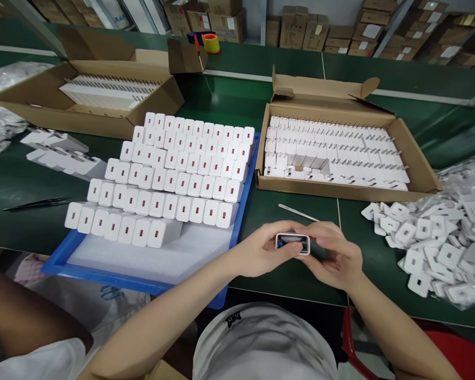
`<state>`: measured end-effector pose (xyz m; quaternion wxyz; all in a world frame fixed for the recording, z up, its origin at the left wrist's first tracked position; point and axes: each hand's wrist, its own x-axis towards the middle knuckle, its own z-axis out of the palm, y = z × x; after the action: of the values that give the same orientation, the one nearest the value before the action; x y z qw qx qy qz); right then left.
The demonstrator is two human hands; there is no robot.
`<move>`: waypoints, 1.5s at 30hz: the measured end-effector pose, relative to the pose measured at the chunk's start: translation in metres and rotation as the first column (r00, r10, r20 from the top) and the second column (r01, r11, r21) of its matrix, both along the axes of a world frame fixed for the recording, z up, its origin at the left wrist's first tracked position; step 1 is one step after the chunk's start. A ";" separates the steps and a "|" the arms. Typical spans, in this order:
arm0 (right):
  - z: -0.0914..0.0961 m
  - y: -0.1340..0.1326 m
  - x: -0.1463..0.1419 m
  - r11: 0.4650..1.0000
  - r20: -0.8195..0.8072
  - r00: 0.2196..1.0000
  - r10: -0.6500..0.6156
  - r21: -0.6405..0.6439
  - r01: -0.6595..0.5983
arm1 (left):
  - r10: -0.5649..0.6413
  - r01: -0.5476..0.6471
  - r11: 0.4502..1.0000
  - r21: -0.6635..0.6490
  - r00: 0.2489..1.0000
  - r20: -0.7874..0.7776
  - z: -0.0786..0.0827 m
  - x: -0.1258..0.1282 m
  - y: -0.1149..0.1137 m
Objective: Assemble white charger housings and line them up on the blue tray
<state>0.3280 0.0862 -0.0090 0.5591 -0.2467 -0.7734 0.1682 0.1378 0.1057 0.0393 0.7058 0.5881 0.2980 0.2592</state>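
White housing (293, 235), held by left hand (259, 250) and right hand (336, 256), is best supported level while I press inside.

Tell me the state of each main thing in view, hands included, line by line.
Left hand: gripping the white casing
Right hand: gripping the same casing
White casing: near end open, left thumb at the opening
Blue tray: partly filled
White units in the tray: lined up in rows, ports showing
Right carton: open, mostly filled
Left carton: open, partly filled
Thin silver tool: lying unheld
White covers: loose, heaped
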 end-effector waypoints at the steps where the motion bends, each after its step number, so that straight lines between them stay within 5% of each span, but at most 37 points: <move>1: -0.001 0.000 0.000 1.000 0.004 1.000 -0.006 0.008 0.006 | 0.004 -0.004 1.000 0.001 1.000 0.004 0.000 0.000 0.000; 6: -0.006 -0.001 -0.004 1.000 -0.013 1.000 -0.003 0.005 0.003 | 0.012 -0.011 1.000 0.023 1.000 -0.026 -0.004 0.000 0.001; 12: -0.002 0.009 0.003 0.945 -0.124 0.992 -0.033 -0.326 -0.009 | 0.241 -0.243 0.969 -0.052 0.969 -0.043 -0.011 0.004 0.002; 15: -0.002 0.014 0.014 0.895 0.146 0.982 -0.116 -0.413 0.167 | 0.389 -0.392 0.902 -0.181 0.920 -0.050 -0.013 0.002 0.007; 18: -0.010 0.014 0.017 0.880 0.511 0.854 0.099 -0.446 0.164 | 0.443 -0.415 0.851 -0.323 0.896 0.014 -0.012 -0.002 0.011; 20: -0.018 0.012 0.012 0.888 0.602 0.773 0.200 -0.445 0.117 | 0.456 -0.406 0.837 -0.368 0.888 0.058 -0.011 -0.003 0.012; 24: -0.024 0.008 -0.002 0.889 0.604 0.766 0.218 -0.446 0.100 | 0.474 -0.432 0.822 -0.371 0.880 0.026 -0.011 -0.003 0.012; 30: -0.003 0.012 0.014 0.834 0.494 0.819 0.290 -0.550 0.037 | 0.452 -0.442 0.841 -0.314 0.891 -0.042 -0.015 -0.001 0.011; 33: 0.007 0.012 0.029 0.858 0.267 0.963 -0.042 -0.483 0.172 | 0.403 -0.403 0.872 -0.277 0.913 -0.060 -0.020 0.002 0.008; 36: 0.009 0.010 0.028 0.905 -0.071 0.955 -0.287 -0.345 0.247 | 0.300 -0.318 0.898 -0.305 0.948 -0.105 -0.025 0.008 0.004; 40: 0.008 0.007 0.013 0.986 0.013 0.997 -0.081 -0.148 0.082 | 0.206 -0.239 0.916 -0.322 0.969 -0.135 -0.029 0.013 -0.001; 45: 0.011 0.006 0.008 1.000 0.146 0.989 0.020 -0.019 -0.017 | 0.164 -0.191 0.934 -0.301 0.980 -0.113 -0.030 0.012 -0.002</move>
<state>0.3357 0.0921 0.0023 0.4970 -0.2563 -0.8131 0.1618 0.1501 0.1041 0.0089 0.7497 0.4511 0.4171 0.2459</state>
